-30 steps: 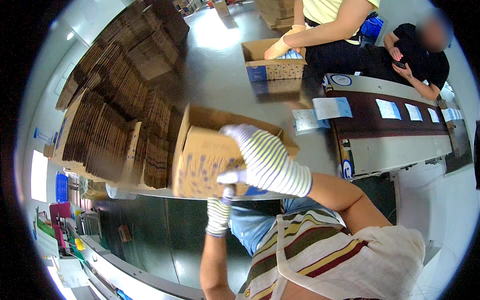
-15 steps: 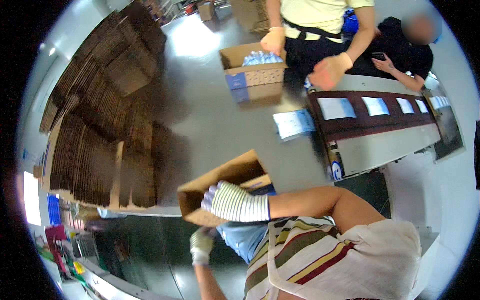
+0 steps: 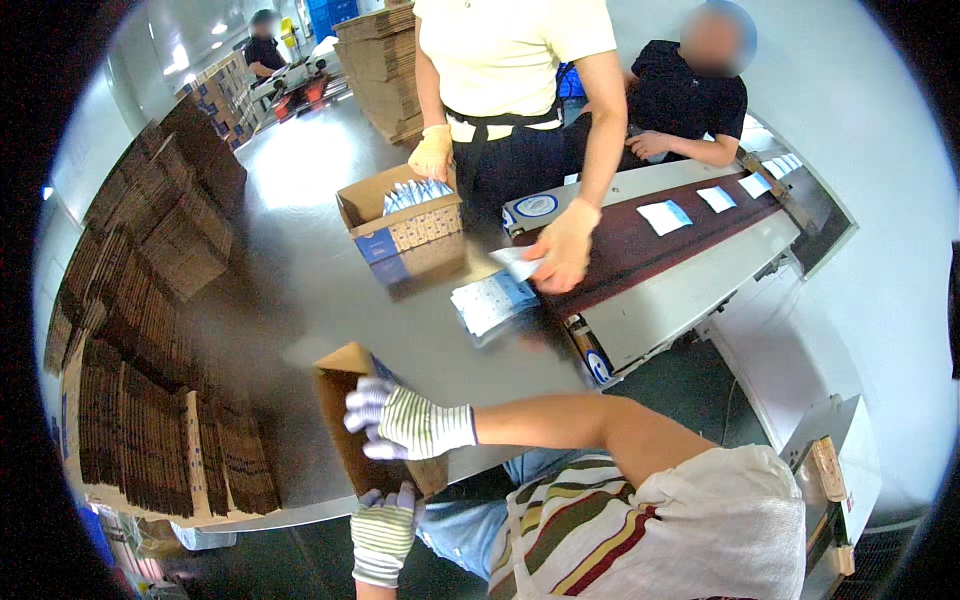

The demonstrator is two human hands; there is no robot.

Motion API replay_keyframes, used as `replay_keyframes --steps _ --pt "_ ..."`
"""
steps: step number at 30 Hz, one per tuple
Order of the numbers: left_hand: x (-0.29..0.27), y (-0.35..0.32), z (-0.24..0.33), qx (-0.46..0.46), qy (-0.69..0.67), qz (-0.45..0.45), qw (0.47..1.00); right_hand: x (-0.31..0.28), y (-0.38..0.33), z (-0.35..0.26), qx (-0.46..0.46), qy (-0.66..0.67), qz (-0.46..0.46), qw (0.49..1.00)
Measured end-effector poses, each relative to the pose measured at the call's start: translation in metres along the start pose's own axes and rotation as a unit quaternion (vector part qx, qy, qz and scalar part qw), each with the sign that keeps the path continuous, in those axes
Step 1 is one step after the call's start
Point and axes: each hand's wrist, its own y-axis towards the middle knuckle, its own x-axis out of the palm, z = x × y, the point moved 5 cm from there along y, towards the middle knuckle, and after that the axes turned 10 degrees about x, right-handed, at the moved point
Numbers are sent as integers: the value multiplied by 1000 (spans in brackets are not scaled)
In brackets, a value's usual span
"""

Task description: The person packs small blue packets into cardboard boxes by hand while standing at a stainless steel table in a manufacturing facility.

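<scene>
In front of me a cardboard box (image 3: 345,425) stands tilted at the table's near edge, its top unclosed. Across its near side reaches my right hand (image 3: 415,420), in a striped glove, fingers spread over the box's mouth. My left hand (image 3: 382,535), gloved alike, has its fingers curled on the box's bottom near edge. Farther off, a person in a yellow top rests one gloved hand (image 3: 432,153) on another box (image 3: 415,235) filled with blue-white packets (image 3: 415,194). That person's other hand (image 3: 565,255) holds a white packet (image 3: 516,262) above a small packet pile (image 3: 490,305).
Tall stacks of flattened cartons (image 3: 160,400) line the left of the metal table (image 3: 290,310). On the right, a dark-red conveyor belt (image 3: 625,250) carries spaced packets (image 3: 665,217). Beside it sits a person in black (image 3: 690,95). More cartons (image 3: 380,75) stand behind.
My box has turned more upright and shifted left. My left hand has come up from below onto its edge. The person in yellow has brought a packet over the pile.
</scene>
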Motion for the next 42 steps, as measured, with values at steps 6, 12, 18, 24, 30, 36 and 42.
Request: replay_keyframes --steps 6,12,18,24,30,36,42 --pt "-9 3 2 -95 41 23 994 9 12 -1 160 60 -44 984" --pt "-12 -6 7 -185 53 90 977 32 27 -17 147 178 -86 969" --pt "2 10 9 -207 65 116 969 30 19 2 191 244 -81 947" --pt "0 16 10 -245 63 108 961 38 13 13 206 298 -74 929" --pt "-2 24 14 -300 68 84 948 66 -38 38 309 427 -155 835" --pt "-4 26 16 -280 108 91 950 21 -118 55 228 -53 -223 946" --pt "-4 33 17 -266 124 77 953 -8 -144 53 171 -109 -211 956"
